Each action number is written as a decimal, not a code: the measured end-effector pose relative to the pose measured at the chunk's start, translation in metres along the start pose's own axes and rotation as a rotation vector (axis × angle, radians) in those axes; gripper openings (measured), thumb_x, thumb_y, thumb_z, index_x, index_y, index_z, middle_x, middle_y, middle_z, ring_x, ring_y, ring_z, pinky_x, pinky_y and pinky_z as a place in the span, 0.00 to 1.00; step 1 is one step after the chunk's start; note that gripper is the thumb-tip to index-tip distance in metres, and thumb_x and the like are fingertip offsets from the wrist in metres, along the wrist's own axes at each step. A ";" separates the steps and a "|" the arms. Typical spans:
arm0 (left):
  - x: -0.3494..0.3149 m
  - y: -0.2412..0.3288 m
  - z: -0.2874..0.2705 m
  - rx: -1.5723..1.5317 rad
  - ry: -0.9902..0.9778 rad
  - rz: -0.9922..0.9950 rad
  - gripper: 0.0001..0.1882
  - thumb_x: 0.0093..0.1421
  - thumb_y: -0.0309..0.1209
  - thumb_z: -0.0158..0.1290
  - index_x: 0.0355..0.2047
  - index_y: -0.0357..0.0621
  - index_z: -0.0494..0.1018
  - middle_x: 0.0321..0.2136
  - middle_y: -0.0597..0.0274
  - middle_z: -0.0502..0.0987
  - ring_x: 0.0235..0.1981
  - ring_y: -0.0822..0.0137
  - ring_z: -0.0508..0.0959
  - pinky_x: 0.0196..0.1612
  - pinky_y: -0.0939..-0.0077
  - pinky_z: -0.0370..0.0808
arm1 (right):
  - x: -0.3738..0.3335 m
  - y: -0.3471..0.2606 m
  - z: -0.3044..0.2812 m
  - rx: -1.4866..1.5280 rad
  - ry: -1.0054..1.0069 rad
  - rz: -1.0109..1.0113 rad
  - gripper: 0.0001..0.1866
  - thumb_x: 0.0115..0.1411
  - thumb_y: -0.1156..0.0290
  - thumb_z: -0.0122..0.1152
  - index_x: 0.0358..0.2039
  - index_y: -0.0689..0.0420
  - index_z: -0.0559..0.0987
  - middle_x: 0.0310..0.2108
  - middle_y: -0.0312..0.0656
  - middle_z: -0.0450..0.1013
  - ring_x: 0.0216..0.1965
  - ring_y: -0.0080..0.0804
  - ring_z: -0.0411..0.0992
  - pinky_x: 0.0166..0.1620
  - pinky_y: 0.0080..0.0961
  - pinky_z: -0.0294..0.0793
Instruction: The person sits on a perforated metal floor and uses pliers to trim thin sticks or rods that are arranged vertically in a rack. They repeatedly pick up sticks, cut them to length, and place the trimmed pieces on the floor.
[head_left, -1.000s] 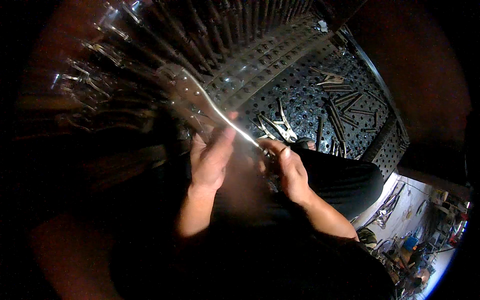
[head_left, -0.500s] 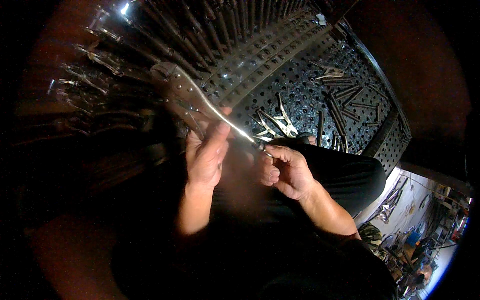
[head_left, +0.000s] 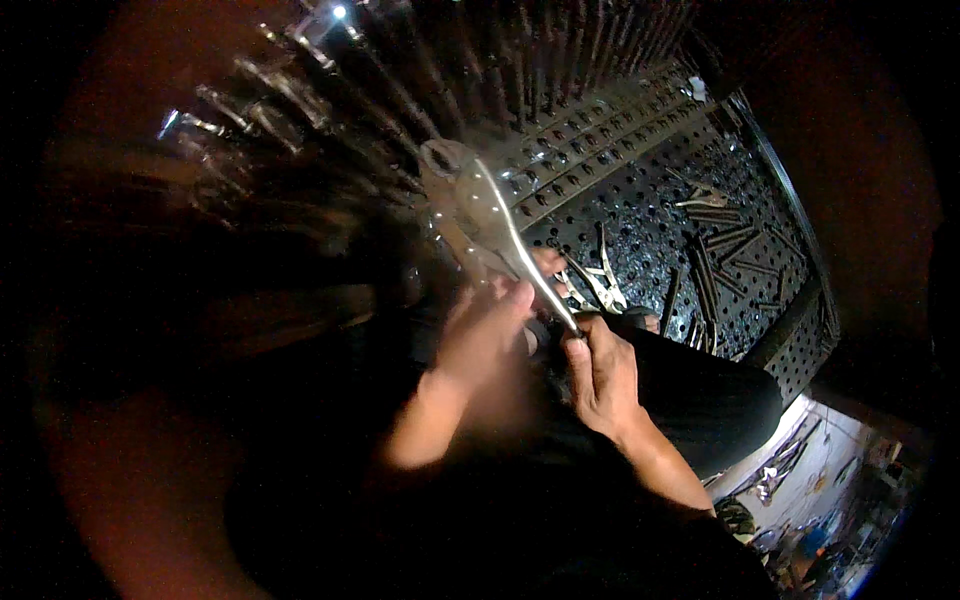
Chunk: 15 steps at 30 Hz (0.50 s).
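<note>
A pair of metal locking pliers (head_left: 503,222) slants in front of me, jaws up toward the far left and its bright curved handle running down to the right. My left hand (head_left: 478,335), smeared by motion, grips it around the lower handle, with fingertips showing beyond the tool. At the lower end of the bright handle, my right hand (head_left: 606,378) is closed, its thumb and fingers pressed on the tip. The adjusting screw there is hidden by the fingers. Other locking pliers (head_left: 606,290) lie on the perforated metal surface just past my hands.
The dark perforated metal surface (head_left: 655,240) holds several loose bar-shaped metal pieces (head_left: 728,250) at the right. Another pair of pliers (head_left: 705,195) lies farther back. Rows of dark rods (head_left: 480,80) stand along the far left. My dark-clothed knee (head_left: 700,385) is below the right hand.
The whole view has shifted, so things sit farther right. The pliers stand more steeply. My right hand has turned from pinching the handle's end screw to closing round that end.
</note>
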<state>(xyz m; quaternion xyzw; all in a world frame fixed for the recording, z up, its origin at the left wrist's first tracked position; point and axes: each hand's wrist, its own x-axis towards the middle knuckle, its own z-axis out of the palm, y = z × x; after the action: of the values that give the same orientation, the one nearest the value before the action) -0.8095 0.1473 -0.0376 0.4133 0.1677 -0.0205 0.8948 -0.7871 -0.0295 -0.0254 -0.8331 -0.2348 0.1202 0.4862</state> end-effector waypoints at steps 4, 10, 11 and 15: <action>0.007 0.002 0.002 -0.280 -0.301 -0.071 0.32 0.67 0.51 0.53 0.61 0.42 0.62 0.57 0.46 0.71 0.63 0.50 0.69 0.67 0.49 0.65 | 0.000 0.000 -0.001 -0.017 0.034 -0.034 0.12 0.72 0.67 0.44 0.37 0.63 0.72 0.22 0.49 0.70 0.24 0.49 0.71 0.30 0.38 0.68; 0.009 0.003 0.007 -0.484 -0.315 -0.054 0.30 0.70 0.58 0.43 0.52 0.41 0.65 0.45 0.55 0.73 0.53 0.56 0.73 0.62 0.54 0.66 | -0.005 0.007 -0.004 0.039 -0.073 0.076 0.12 0.71 0.68 0.47 0.45 0.62 0.74 0.33 0.59 0.75 0.36 0.61 0.75 0.40 0.44 0.74; 0.009 0.005 0.012 -0.434 -0.315 -0.030 0.27 0.71 0.56 0.42 0.48 0.42 0.65 0.40 0.59 0.70 0.47 0.60 0.71 0.58 0.58 0.67 | -0.006 0.006 -0.002 0.048 -0.062 0.059 0.12 0.72 0.67 0.45 0.42 0.62 0.73 0.31 0.56 0.74 0.32 0.55 0.73 0.37 0.41 0.72; 0.009 0.006 0.015 -0.257 -0.261 -0.036 0.21 0.73 0.52 0.41 0.38 0.46 0.65 0.33 0.65 0.67 0.38 0.67 0.69 0.50 0.67 0.68 | -0.008 0.002 0.004 0.106 -0.067 0.081 0.15 0.74 0.65 0.40 0.39 0.63 0.72 0.26 0.47 0.70 0.25 0.40 0.69 0.32 0.32 0.68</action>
<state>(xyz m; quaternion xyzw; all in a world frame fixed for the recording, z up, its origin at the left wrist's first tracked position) -0.7956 0.1409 -0.0267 0.2862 0.0588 -0.0684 0.9539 -0.7953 -0.0311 -0.0290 -0.8104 -0.2102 0.1801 0.5163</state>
